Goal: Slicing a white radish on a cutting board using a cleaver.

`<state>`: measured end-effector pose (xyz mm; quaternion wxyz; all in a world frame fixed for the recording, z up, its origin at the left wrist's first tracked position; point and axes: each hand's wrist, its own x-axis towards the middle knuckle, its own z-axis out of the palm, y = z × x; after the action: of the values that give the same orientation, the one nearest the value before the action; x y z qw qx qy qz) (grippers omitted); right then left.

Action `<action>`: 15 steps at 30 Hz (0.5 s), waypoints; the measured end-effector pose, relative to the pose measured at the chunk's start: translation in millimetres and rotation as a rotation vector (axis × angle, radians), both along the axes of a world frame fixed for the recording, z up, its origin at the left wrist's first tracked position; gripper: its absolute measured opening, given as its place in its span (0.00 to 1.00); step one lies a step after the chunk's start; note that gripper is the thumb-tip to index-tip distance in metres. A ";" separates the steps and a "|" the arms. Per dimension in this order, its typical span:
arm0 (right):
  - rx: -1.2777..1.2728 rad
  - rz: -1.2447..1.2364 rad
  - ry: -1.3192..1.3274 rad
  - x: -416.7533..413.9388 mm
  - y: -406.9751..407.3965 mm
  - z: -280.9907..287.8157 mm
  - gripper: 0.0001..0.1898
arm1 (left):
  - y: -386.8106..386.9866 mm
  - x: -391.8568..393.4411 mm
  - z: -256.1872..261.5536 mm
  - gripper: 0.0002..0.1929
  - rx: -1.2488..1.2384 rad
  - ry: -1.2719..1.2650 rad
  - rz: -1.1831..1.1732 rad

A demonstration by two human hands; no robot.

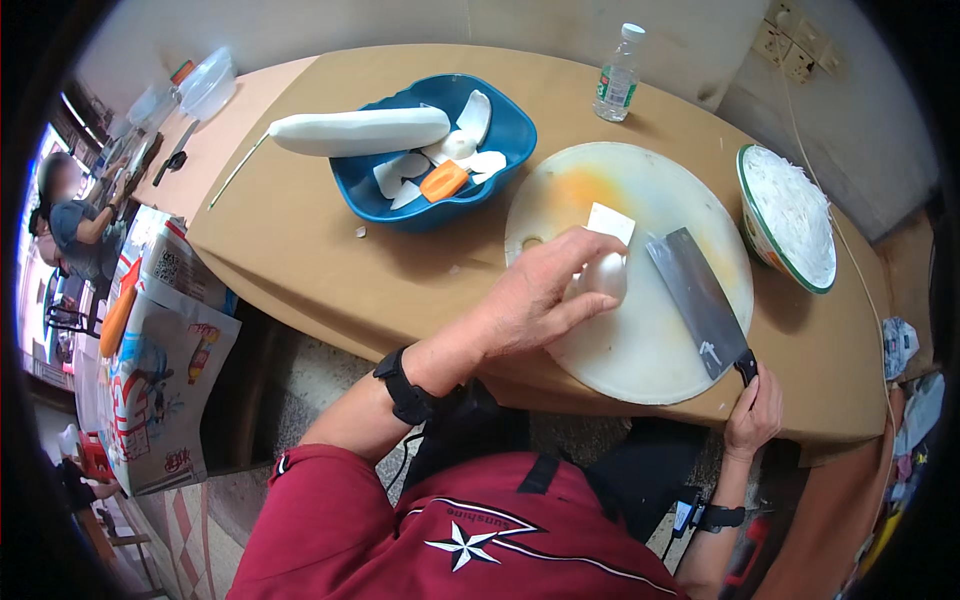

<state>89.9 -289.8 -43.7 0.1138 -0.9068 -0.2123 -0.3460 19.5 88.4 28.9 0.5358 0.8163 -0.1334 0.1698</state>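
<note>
My left hand grips a white, rounded vegetable piece over the round cutting board. A flat, pale square piece lies just beyond my fingers. At the board's near right edge, my right hand holds the black handle of a cleaver, whose broad blade lies over the board. Left of the board stands a blue basin with white vegetable pieces and an orange piece inside. A long, peeled white radish rests across its rim.
A patterned bowl heaped with white shreds stands right of the board. Behind the board is a plastic bottle. A knife and clear containers lie far left. Another person works there. A cable hangs at right.
</note>
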 end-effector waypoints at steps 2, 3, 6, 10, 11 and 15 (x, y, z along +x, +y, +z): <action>-0.003 0.002 -0.001 -0.3 1.5 1.3 0.13 | 8.8 2.9 -1.6 0.22 0.044 -0.009 0.097; -0.002 0.004 -0.003 -0.1 2.2 1.7 0.13 | 13.3 6.1 -2.4 0.23 0.090 -0.019 0.188; -0.016 0.005 -0.012 2.0 -0.9 -1.9 0.13 | 22.4 13.4 -2.6 0.21 0.086 0.017 0.293; -0.028 -0.003 -0.011 1.5 -2.0 -2.1 0.12 | 26.5 26.3 -2.1 0.22 0.203 -0.020 0.415; -0.029 -0.005 -0.012 1.0 -1.0 -1.4 0.12 | 26.6 29.6 0.0 0.22 0.280 -0.040 0.442; -0.020 -0.002 -0.003 0.9 -1.2 -1.7 0.13 | 27.6 43.2 6.6 0.23 0.344 -0.085 0.449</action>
<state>90.8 -291.0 -45.4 0.1041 -0.9074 -0.2152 -0.3455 62.8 116.0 35.6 0.3322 0.8966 0.0016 0.2930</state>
